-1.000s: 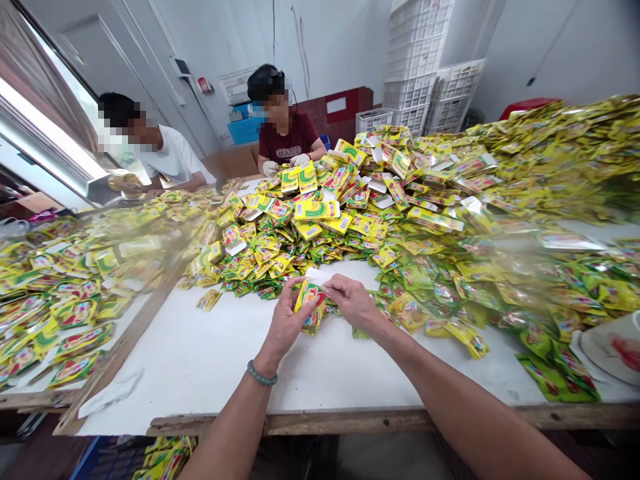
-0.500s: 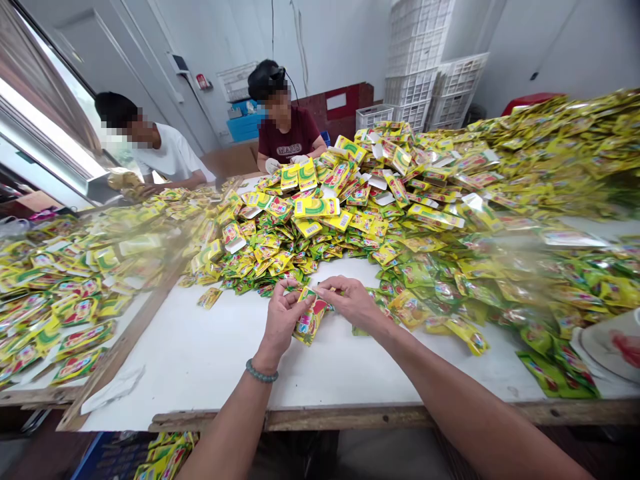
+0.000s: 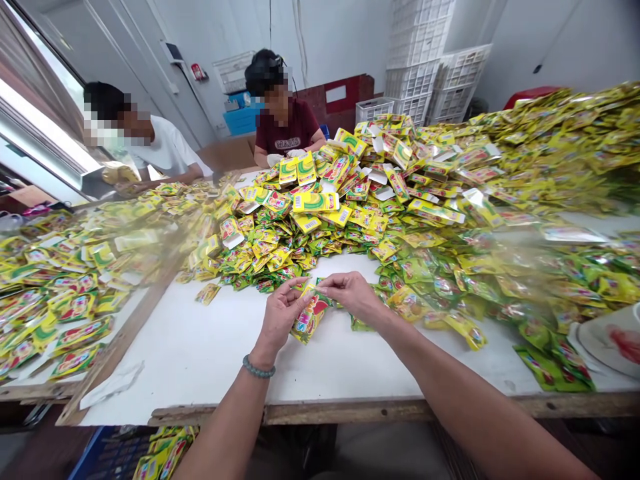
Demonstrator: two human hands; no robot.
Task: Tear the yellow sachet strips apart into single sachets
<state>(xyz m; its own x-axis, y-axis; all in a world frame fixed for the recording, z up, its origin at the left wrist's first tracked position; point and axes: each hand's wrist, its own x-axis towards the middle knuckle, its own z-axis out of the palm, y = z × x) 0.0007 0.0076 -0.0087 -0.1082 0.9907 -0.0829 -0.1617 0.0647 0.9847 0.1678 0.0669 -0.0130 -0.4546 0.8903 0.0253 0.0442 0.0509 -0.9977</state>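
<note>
A small yellow printed box (image 3: 309, 321) with red and green artwork is held over the white tabletop, tilted, by my left hand (image 3: 283, 310), thumb in front and fingers curled behind. A bead bracelet circles that wrist. My right hand (image 3: 353, 293) pinches with thumb and forefinger at the box's upper end; the fingertips cover what exactly they grip there. Just beyond both hands rises a heap of small yellow boxes (image 3: 315, 202), many with white end flaps open. Green and yellow sachets (image 3: 410, 270) lie along the heap's near and right sides.
One loose sachet (image 3: 207, 293) lies left of the heap. A wooden strip (image 3: 117, 333) divides off more packets at left. A white container (image 3: 613, 340) stands at right, a blue crate (image 3: 107, 453) below the edge. Two people (image 3: 287, 133) work across the table; white crates (image 3: 415, 67) are stacked behind.
My right thumb and forefinger remain at the box's top, with the left fingers a little straighter. The whole view has shifted slightly. The person at left has leaned a little.
</note>
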